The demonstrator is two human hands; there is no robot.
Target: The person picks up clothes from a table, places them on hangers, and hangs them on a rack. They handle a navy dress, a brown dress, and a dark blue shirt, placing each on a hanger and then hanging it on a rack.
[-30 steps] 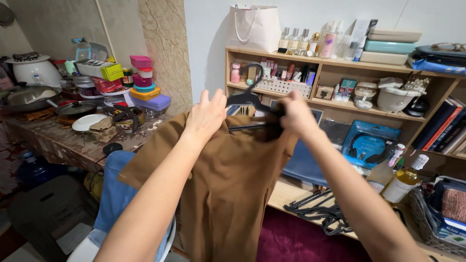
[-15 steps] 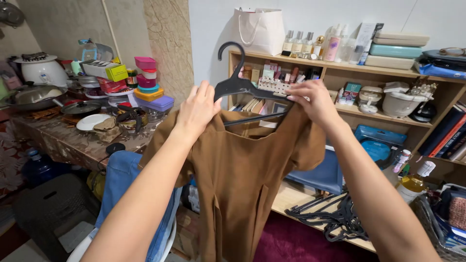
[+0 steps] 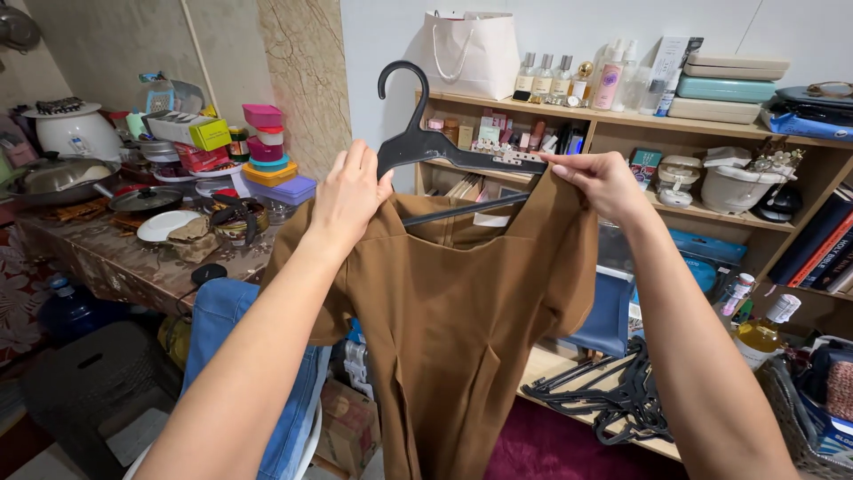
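I hold up a brown short-sleeved garment (image 3: pixel 444 320) on a black plastic hanger (image 3: pixel 435 142) in front of me. My left hand (image 3: pixel 346 196) grips the garment's left shoulder over the hanger's left end. My right hand (image 3: pixel 600 182) pinches the right shoulder over the hanger's right end. The hook points up and to the left, free of any rail. The garment hangs straight down and hides the floor behind it.
A wooden shelf unit (image 3: pixel 640 120) with bottles, boxes and books stands behind. A pile of black hangers (image 3: pixel 613 396) lies on its low ledge. Jeans (image 3: pixel 231 356) drape over a white chair at lower left. A cluttered table (image 3: pixel 115 258) with pans and containers is at left.
The hanger has risen and its hook now shows fully. The garment, bunched a second ago, now spreads flat across the hanger. Both hands have moved apart to the shoulders.
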